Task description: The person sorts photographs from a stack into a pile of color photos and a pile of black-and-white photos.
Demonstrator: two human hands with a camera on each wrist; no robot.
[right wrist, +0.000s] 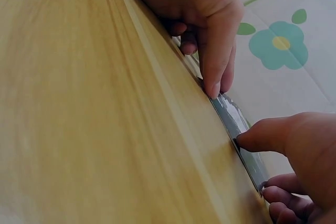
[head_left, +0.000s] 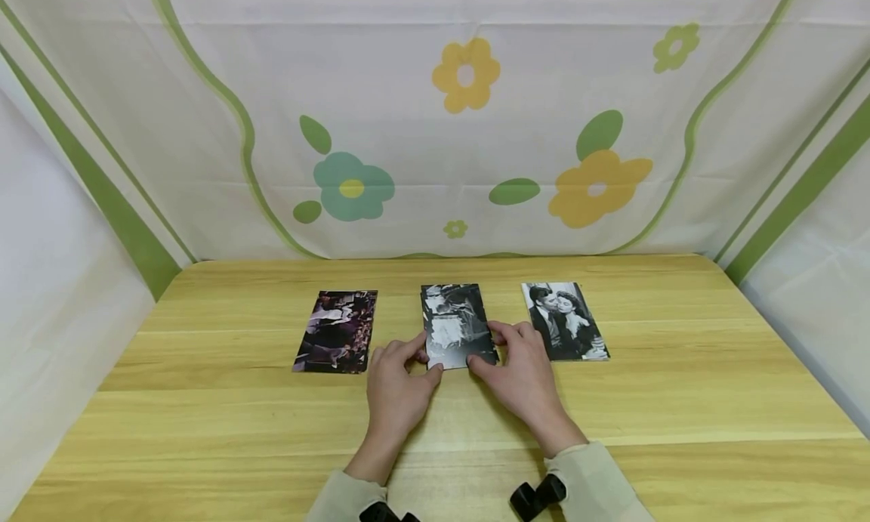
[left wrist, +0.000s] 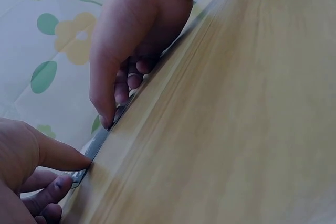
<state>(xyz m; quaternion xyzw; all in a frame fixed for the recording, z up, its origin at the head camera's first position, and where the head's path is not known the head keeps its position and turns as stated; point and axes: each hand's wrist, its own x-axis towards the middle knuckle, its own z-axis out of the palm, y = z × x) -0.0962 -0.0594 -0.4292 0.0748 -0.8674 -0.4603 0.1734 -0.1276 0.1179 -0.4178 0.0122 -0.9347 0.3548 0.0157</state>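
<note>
A black-and-white photo (head_left: pixel 454 322) lies on the table between the two hands, a dark edge showing beneath its right side. My left hand (head_left: pixel 397 390) grips its near left corner, thumb at the near edge and fingers along the left side. At the near right corner, my right hand (head_left: pixel 519 371) holds it with the thumb on the near edge and the forefinger at the right side. Both wrist views show the photo (right wrist: pixel 231 116) nearly edge-on, low against the wood. In the left wrist view my left hand (left wrist: pixel 26 166) has curled fingers by the corner.
To the left lies a dark colour photo (head_left: pixel 336 332) of a crowd scene. A black-and-white photo (head_left: pixel 566 322) of a couple lies to the right, just beyond the right hand. Behind the wooden table (head_left: pixel 204 416) hangs a flowered white cloth (head_left: pixel 408 114).
</note>
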